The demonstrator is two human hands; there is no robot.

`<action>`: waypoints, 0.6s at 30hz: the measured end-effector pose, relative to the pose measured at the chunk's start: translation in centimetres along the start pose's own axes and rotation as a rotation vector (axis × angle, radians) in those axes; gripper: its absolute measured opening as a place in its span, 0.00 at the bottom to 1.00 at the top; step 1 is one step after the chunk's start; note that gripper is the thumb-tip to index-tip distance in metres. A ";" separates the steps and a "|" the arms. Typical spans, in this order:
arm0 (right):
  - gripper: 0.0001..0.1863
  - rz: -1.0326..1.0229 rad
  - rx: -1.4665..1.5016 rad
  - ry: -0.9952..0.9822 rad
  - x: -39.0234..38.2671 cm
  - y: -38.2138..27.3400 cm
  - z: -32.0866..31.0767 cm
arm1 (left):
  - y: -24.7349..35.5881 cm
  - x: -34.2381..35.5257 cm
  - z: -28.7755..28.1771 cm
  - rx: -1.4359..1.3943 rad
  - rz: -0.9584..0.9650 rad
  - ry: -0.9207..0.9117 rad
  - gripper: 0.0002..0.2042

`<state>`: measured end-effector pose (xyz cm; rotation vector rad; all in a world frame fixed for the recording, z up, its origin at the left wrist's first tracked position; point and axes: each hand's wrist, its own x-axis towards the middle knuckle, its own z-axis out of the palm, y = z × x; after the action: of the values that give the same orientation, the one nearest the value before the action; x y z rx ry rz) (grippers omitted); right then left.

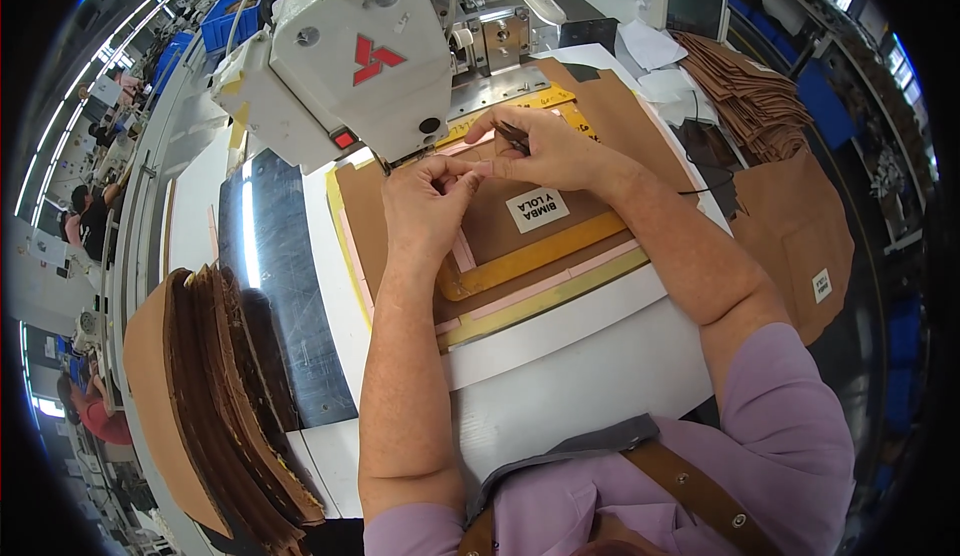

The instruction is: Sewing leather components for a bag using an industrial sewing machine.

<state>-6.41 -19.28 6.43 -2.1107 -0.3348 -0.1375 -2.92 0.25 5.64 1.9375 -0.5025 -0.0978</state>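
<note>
Both hands meet over a brown leather panel (490,221) clamped in a yellow frame template (545,256) below the sewing machine head (350,56). My left hand (430,199) is closed in a pinch, its fingertips touching those of the right; whatever is between them is too small to make out. Tucked in my right hand (555,153) are small dark thread snips (512,136), while its thumb and finger reach to the left fingertips. A white lettered label (537,212) sits on the panel just below the right hand.
A stack of brown leather pieces (200,386) stands at the left, beside a dark metal plate (285,276). More leather pieces are piled (745,91) at the back right, with a labelled leather piece (800,246) nearer. Blue bins (232,18) stand behind the machine.
</note>
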 end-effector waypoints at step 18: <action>0.13 0.103 0.112 0.218 5.6 3.4 3.3 | -1.7 -0.1 -1.8 0.915 -0.172 0.250 0.13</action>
<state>-0.12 -17.20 3.19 -1.9749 -0.1008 -0.2794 -1.99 2.45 4.88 2.8333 -0.2109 0.3177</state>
